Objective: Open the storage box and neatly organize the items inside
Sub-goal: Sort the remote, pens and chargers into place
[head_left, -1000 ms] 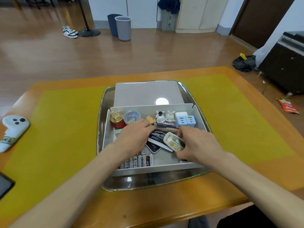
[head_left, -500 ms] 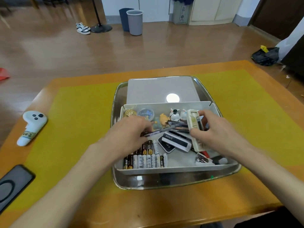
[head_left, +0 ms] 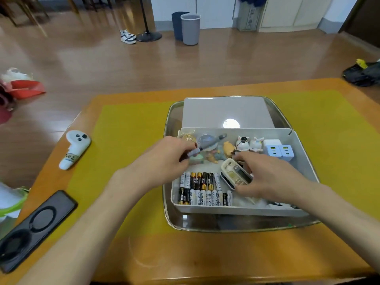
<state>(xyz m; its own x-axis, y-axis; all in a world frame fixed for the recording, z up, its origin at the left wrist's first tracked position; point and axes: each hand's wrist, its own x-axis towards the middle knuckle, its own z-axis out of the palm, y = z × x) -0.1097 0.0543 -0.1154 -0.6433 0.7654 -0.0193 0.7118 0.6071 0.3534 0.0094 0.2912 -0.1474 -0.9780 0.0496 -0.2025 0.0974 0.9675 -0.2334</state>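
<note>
While the left hand point(head_left: 164, 155) pinched a slim grey pen point(head_left: 207, 146), the right hand point(head_left: 267, 177) gripped a rounded cream plastic remote point(head_left: 234, 174) inside the open white plastic box point(head_left: 304, 161). Cylindrical batteries point(head_left: 203, 189) lay in two rows between the hands. Glossy figurines point(head_left: 248, 144) and blocky chargers point(head_left: 278, 150) stood beyond the right hand. Under the box sat a shiny metal tray point(head_left: 170, 214) on the bench point(head_left: 185, 260).

The wooden table point(head_left: 185, 258) carries a yellow mat point(head_left: 127, 161). A metal tray point(head_left: 170, 206) sits on the mat, right of centre. A white controller point(head_left: 74, 149) lies at the mat's left edge, partly on bare wood. A black phone point(head_left: 35, 227) lies on the wood nearer the front left corner.
</note>
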